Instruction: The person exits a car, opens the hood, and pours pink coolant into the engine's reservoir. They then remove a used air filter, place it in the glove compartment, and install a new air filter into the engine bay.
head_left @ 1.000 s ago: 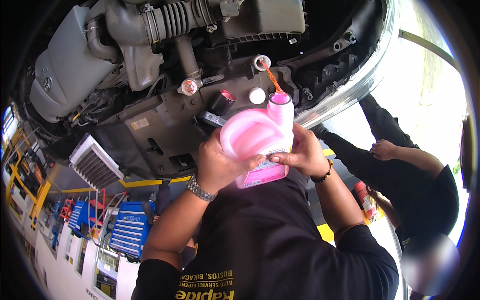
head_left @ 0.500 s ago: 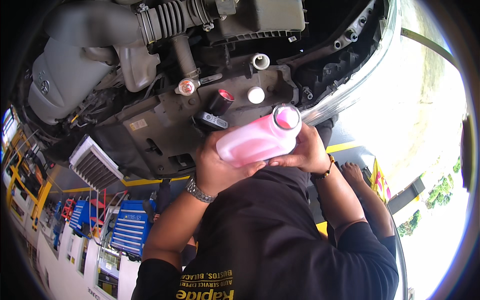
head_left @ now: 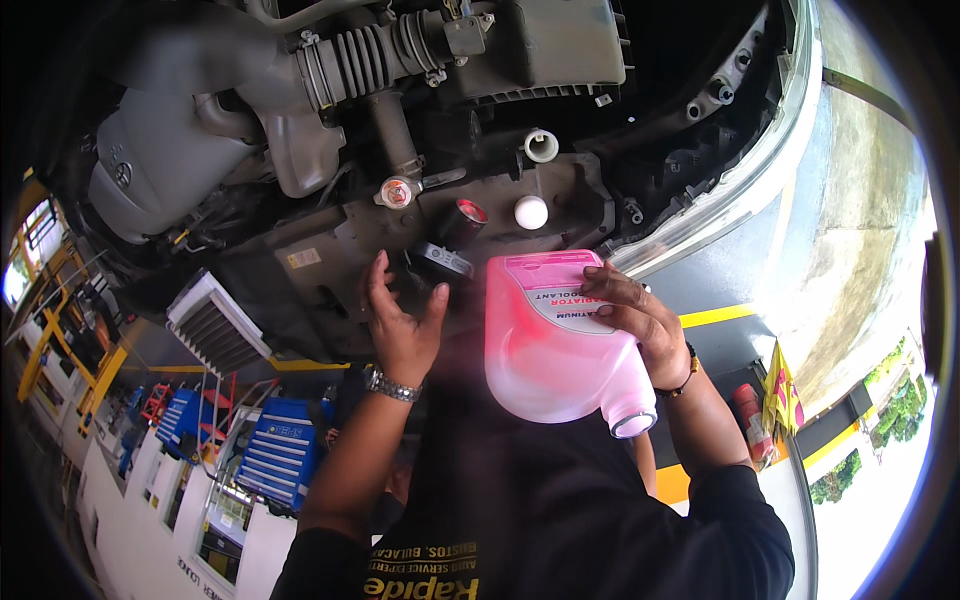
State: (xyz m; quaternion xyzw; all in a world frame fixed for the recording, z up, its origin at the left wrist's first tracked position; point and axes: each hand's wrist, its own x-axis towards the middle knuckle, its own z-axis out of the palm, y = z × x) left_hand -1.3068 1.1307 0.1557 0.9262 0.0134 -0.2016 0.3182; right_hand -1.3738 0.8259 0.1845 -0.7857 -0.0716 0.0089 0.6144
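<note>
A translucent pink coolant jug (head_left: 540,370) with a label hangs in front of my body, its uncapped mouth pointing down and to the right. My right hand (head_left: 645,325) grips it along its right side, fingers over the label. To the left of the jug my left hand (head_left: 402,325) is raised, fingers apart, with nothing in it. Beyond the hands, a round white cap (head_left: 531,212) lies on the dark front panel. Behind it rises an open white filler neck (head_left: 541,146). A metal radiator cap (head_left: 397,192) sits to its left.
On the dark panel (head_left: 345,232) rests a black work light (head_left: 442,260), beside a black cylinder with a red end (head_left: 470,212). A pleated air filter (head_left: 217,322) stands at the left. Blue tool cabinets (head_left: 278,452) are farther off. Engine hoses (head_left: 350,72) fill the far side.
My left hand has let go of the jug and moved aside. In my right hand the jug has turned, its mouth swinging from the far side down toward me, so its label shows.
</note>
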